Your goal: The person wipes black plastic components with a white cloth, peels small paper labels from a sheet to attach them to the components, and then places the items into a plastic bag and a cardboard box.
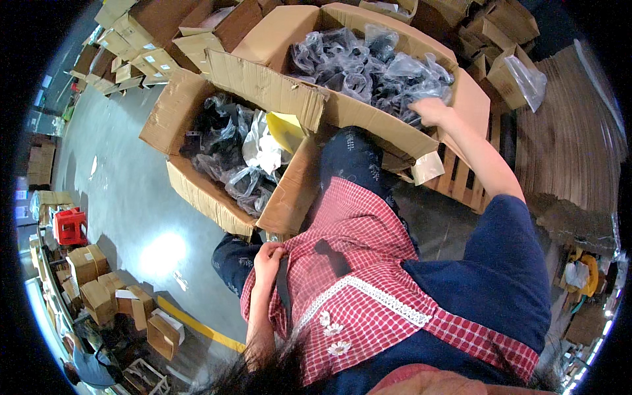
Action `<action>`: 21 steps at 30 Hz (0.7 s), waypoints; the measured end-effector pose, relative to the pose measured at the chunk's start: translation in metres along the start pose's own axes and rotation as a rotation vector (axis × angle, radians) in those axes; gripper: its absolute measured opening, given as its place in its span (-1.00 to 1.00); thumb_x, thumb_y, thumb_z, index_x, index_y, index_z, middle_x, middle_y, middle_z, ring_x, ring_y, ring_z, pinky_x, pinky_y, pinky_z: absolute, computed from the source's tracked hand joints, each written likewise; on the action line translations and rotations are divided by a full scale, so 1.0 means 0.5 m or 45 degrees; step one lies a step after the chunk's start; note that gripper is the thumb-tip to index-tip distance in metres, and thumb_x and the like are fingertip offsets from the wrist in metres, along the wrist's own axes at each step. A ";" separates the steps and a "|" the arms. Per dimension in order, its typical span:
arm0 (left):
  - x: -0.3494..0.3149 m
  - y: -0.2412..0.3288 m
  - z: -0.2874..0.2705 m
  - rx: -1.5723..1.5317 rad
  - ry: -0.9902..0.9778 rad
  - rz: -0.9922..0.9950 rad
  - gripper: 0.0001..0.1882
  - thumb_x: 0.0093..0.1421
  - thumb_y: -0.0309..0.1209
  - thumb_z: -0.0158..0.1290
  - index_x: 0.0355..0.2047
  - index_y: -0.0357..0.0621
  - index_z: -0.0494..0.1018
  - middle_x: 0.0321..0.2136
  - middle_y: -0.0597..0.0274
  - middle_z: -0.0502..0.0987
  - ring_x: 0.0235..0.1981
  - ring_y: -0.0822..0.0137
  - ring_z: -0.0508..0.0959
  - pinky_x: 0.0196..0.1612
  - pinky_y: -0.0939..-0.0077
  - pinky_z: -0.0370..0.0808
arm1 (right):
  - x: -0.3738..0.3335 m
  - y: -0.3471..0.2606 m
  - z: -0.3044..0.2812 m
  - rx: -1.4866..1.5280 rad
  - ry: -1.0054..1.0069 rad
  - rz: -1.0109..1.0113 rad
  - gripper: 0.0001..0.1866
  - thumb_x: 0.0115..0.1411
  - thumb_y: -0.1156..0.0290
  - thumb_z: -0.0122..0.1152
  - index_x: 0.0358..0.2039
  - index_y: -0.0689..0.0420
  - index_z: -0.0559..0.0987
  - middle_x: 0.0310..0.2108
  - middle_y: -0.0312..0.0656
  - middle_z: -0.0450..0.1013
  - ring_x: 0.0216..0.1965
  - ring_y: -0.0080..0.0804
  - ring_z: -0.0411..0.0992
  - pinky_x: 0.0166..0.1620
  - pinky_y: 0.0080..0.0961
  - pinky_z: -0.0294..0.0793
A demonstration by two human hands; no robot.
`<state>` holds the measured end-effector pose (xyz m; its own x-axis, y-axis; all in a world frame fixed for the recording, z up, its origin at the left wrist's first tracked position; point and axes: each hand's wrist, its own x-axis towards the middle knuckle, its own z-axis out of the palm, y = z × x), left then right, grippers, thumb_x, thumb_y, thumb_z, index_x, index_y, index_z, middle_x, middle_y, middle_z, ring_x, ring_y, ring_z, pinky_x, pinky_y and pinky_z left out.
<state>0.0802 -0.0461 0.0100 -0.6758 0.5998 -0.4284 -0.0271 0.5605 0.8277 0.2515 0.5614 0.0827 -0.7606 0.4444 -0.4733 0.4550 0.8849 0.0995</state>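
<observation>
My right arm stretches out to a large open cardboard box [375,118] at the far side. There my right hand [431,113] is closed, its fingers curled on the grey see-through plastic bags [368,62] that fill the box; dark parts seem to show through the plastic. My left hand [267,262] is closed in front of my red checked apron [355,224], close to the smaller box's near corner. A dark strip [283,289] hangs beside its fingers, and I cannot make out what they grip. The smaller open box [293,197] holds dark bagged items, crumpled white wrapping [263,148] and a yellow sheet [284,131].
A wooden pallet [454,174] lies under the large box. Stacked flat cardboard [566,138] rises at the right. More cartons [141,49] stand behind and at lower left [99,296], near a red plastic stool [69,226]. A yellow line [197,322] crosses the grey floor.
</observation>
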 end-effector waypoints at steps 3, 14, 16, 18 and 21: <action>0.011 -0.008 -0.016 -0.238 -0.026 -0.073 -0.81 0.28 -0.50 0.04 -0.12 -0.28 0.52 -0.31 0.16 0.66 -0.31 0.38 0.66 -0.26 0.56 0.53 | 0.025 0.075 0.067 -0.105 0.201 -0.241 -0.57 -0.09 0.49 0.18 -0.12 0.05 0.64 -0.22 0.00 0.59 -0.12 0.02 0.56 -0.12 -0.07 0.56; 0.044 -0.021 -0.024 -0.435 -0.124 -0.188 -0.78 0.31 -0.52 -0.03 -0.07 -0.33 0.49 -0.30 0.07 0.64 -0.30 0.27 0.66 -0.23 0.51 0.58 | 0.023 0.017 0.058 0.446 0.010 0.341 -0.78 -0.03 0.38 0.26 -0.37 0.21 0.68 -0.48 0.03 0.60 -0.46 -0.08 0.59 -0.32 -0.16 0.57; 0.032 -0.023 -0.030 -0.409 -0.103 -0.238 -0.77 0.31 -0.52 -0.03 -0.07 -0.35 0.48 -0.30 0.05 0.63 -0.31 0.26 0.66 -0.20 0.47 0.59 | 0.012 -0.053 0.031 0.363 0.090 0.415 -0.76 0.00 0.36 0.20 -0.36 0.21 0.68 -0.48 0.05 0.59 -0.48 -0.07 0.56 -0.33 -0.18 0.57; 0.030 -0.035 -0.033 -0.422 -0.116 -0.203 -0.77 0.32 -0.51 -0.03 -0.08 -0.36 0.48 -0.29 0.04 0.63 -0.30 0.25 0.66 -0.19 0.46 0.59 | -0.001 -0.047 0.014 0.531 0.011 0.396 -0.74 -0.01 0.30 0.23 -0.39 0.24 0.66 -0.50 0.05 0.58 -0.48 -0.08 0.55 -0.33 -0.20 0.58; 0.042 -0.068 -0.026 -0.547 -0.137 -0.106 -0.78 0.35 -0.46 -0.04 -0.08 -0.32 0.49 -0.27 0.07 0.62 -0.28 0.22 0.67 -0.22 0.48 0.58 | -0.006 0.001 0.018 0.298 -0.068 0.057 -0.69 -0.04 0.25 0.29 -0.43 0.27 0.62 -0.51 0.05 0.55 -0.50 -0.12 0.54 -0.32 -0.21 0.59</action>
<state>0.0574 -0.0600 -0.0221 -0.5787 0.6314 -0.5162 -0.3968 0.3350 0.8546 0.2583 0.5594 0.0760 -0.7145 0.4687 -0.5194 0.5874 0.8052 -0.0813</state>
